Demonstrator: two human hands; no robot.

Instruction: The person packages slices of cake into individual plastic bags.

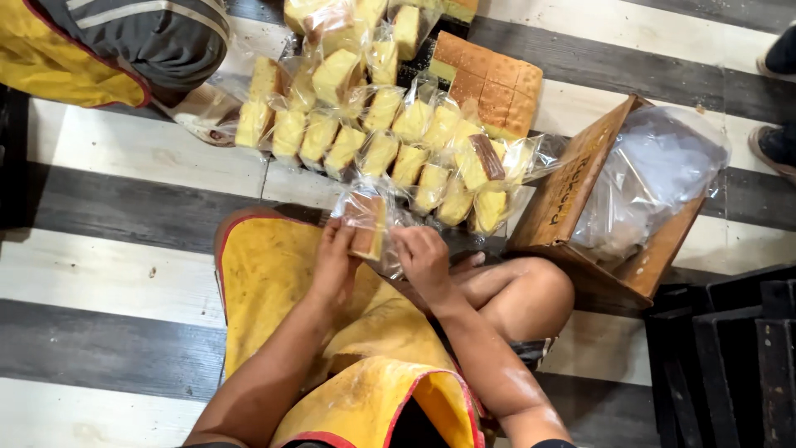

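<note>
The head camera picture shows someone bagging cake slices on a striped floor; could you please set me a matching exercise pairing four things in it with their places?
Things:
1. Brown-crusted yellow cake slice in a clear plastic bag
2. Uncut golden-brown slab of cake
3. Open brown cardboard box stuffed with clear plastic bags
4. Yellow apron

Places:
A. On its side, to the right of the bagged rows
B. Over the seated person's lap
C. Between the left hand and the right hand
D. At the far end, behind the bagged rows

Pairs: 1-C, 2-D, 3-A, 4-B
</note>
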